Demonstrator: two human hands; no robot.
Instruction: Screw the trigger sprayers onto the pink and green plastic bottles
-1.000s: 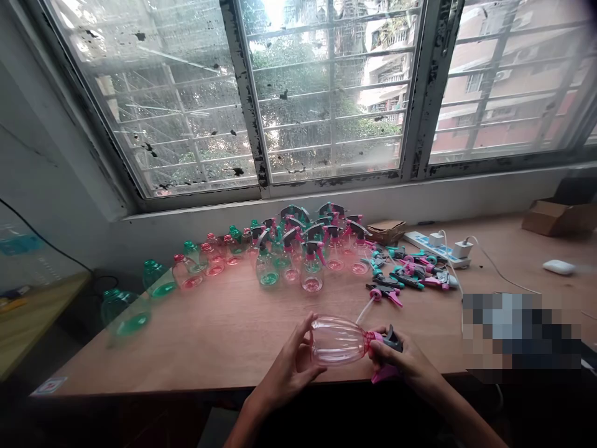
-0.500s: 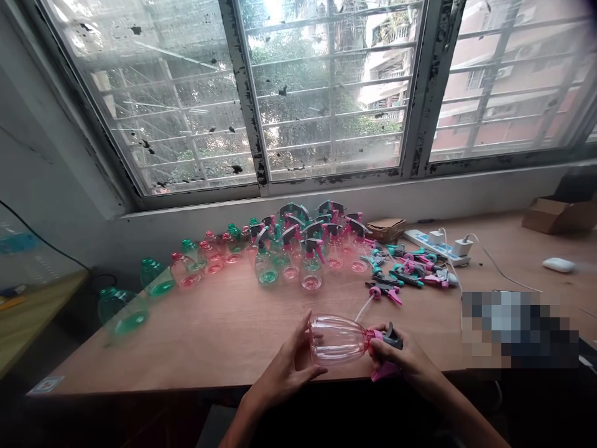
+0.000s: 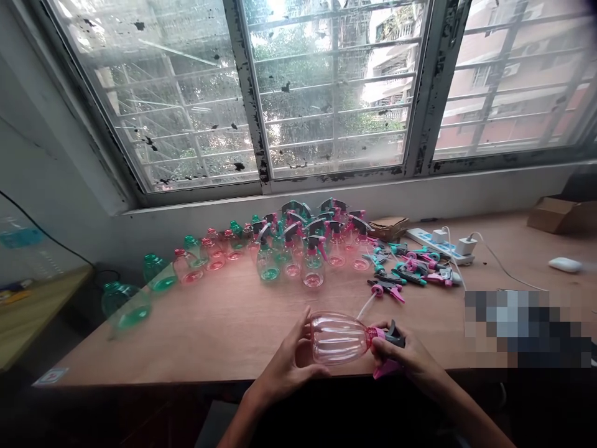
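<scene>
A clear pink spray bottle [image 3: 339,339] lies on its side in the air near the table's front edge, its neck pointing right. My left hand [image 3: 291,361] is curved around the bottle's base, thumb below and fingers behind. The fingers of my right hand [image 3: 403,354] close around the pink collar of the black and pink spray head [image 3: 394,339] at the neck. Beyond the bottle, a loose pink and black spray head [image 3: 387,289] rests on the table with its white tube pointing toward me.
Several bottles with spray heads [image 3: 313,264] stand at the back middle. Open green and pink bottles [image 3: 186,266] line the left. Loose spray heads [image 3: 415,266] lie piled near a white power strip [image 3: 438,246]. A cardboard box [image 3: 562,214] and white mouse [image 3: 565,265] are at right.
The view has shifted slightly. Both hands keep their hold on the spray bottle, with almost no change in its position.
</scene>
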